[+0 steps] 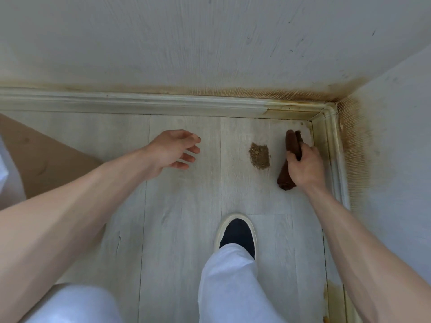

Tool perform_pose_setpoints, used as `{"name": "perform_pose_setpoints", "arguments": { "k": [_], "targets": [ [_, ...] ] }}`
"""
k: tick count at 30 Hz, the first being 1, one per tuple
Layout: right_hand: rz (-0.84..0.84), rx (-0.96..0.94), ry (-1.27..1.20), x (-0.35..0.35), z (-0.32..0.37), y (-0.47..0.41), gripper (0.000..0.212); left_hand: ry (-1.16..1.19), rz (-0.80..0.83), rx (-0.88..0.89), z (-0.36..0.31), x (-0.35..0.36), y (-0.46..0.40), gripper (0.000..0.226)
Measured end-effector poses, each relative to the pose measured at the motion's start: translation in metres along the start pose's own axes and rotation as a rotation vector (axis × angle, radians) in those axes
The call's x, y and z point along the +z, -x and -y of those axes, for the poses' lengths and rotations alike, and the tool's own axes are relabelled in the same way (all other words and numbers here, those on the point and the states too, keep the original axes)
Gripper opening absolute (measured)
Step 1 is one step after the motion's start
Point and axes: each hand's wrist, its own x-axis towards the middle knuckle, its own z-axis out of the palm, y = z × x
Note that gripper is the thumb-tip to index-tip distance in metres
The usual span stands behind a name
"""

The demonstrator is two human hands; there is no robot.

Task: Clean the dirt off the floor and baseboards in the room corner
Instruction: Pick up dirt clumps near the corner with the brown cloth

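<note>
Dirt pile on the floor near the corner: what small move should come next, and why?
Probably sweep the brown cloth, gripped in the right hand, leftward over the dirt pile to gather it. The pile sits just left of the cloth, apart from it, while the left hand hovers open, holding nothing. The baseboard is stained too.

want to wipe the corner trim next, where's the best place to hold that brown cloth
Hold the brown cloth around its middle, coming from above and its right side, as the right hand does now. It is rolled into a long shape lying on the floor, so a mid grip leaves the far end free to reach the baseboard.
</note>
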Motion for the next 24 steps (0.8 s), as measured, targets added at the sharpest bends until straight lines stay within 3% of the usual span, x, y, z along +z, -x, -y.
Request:
{"name": "perform_pose_setpoints", "arguments": {
  "k": [10,12,17,24],
  "targets": [
    [0.314,-0.124,-0.020,0.018,0.048,0.013,0.073,-0.005,0.007,0.009,-0.006,-0.003,0.006,0.026],
    [0.350,-0.173,0.109,0.014,0.047,0.010,0.073,-0.006,0.007,0.009,-0.007,-0.003,0.007,0.026],
    [0.383,-0.308,0.525,0.009,0.054,0.008,0.099,-0.026,0.023,0.010,-0.005,-0.002,0.008,0.026],
    [0.441,-0.337,0.762,0.021,0.076,0.007,0.103,-0.040,0.049,0.018,-0.005,0.001,0.012,0.024]
  ]
}}
